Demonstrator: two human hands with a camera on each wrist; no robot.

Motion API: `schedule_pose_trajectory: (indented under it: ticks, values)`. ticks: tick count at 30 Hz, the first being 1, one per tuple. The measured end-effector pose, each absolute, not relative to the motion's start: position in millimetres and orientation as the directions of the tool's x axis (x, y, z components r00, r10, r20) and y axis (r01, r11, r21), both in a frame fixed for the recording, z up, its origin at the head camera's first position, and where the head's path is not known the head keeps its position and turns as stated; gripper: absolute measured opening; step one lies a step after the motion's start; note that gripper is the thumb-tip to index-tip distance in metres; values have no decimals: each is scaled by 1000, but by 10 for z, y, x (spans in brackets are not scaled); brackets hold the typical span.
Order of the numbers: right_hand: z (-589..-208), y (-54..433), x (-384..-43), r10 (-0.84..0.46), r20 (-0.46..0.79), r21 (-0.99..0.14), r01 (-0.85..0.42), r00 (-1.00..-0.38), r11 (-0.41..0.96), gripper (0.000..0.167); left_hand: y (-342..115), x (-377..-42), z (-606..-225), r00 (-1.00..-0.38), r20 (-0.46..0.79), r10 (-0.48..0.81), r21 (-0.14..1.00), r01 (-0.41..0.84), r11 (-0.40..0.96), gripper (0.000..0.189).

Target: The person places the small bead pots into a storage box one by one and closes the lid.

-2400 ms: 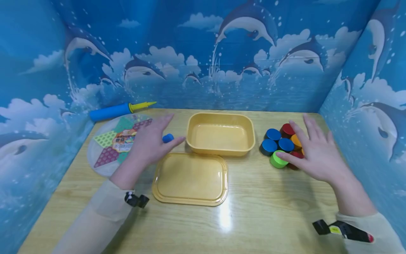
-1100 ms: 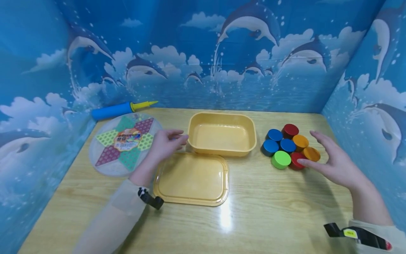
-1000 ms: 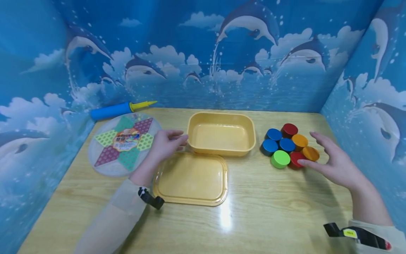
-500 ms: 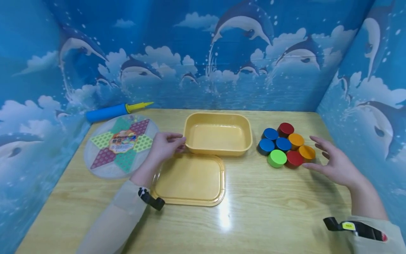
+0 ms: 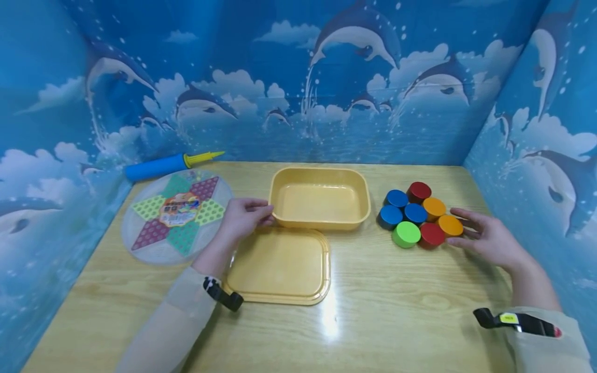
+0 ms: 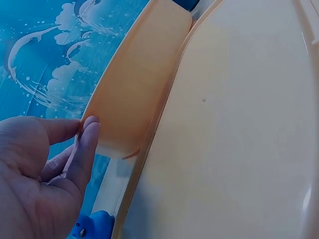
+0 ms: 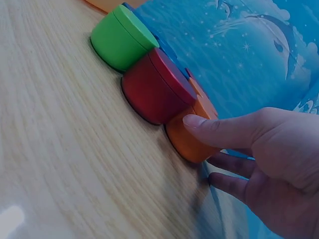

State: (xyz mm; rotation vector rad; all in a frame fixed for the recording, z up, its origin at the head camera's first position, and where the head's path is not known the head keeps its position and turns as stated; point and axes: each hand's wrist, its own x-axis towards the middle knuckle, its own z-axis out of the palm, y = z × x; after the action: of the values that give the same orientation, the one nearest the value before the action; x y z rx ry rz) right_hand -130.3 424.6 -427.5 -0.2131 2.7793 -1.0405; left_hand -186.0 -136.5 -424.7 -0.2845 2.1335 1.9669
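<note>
My left hand [image 5: 243, 218] pinches the left rim of a yellow plastic box [image 5: 320, 199], thumb and fingertips on either side of the wall in the left wrist view. A matching yellow lid [image 5: 280, 267] lies flat in front of the box. A small blue toy figure [image 6: 94, 225] sits under the left hand; the hand hides it in the head view. On the right, the thumb and fingers of my right hand [image 5: 494, 241] are around the nearest orange round tin [image 5: 450, 226]. Beside it stand a red tin [image 5: 431, 235], a green tin [image 5: 406, 234] and several others.
At the left lies a clear round case with a star-shaped game board [image 5: 179, 215]. Behind it is a blue hand pump [image 5: 156, 167] with a yellow nozzle. A dolphin-printed backdrop [image 5: 298, 77] encloses the wooden table [image 5: 382, 305] at the back and sides.
My left hand has gone from above the round case to the box's rim. My right hand has drawn back from over the tins, then lowered and closed in around the orange tin.
</note>
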Motion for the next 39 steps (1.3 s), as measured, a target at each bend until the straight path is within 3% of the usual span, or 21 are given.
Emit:
schedule_pose_trajectory:
  ticks: [12,25,39]
  values:
    - [-4279,4254,-1257,-145,-91,-625,-57,-985,779,73,-1313,-1874,-4299,-954,-298,-1,952,-298,68,30]
    - [-4088,4228,-1234,-65,-78,-604,-5,-995,797,81,-1351,-1870,-4299,-954,-300,-13,953,-300,43,28]
    - [-3768,3964,-1338,-115,-26,-613,-75,-993,786,79,-1379,-1896,-4321,-937,-347,-31,937,-348,40,25]
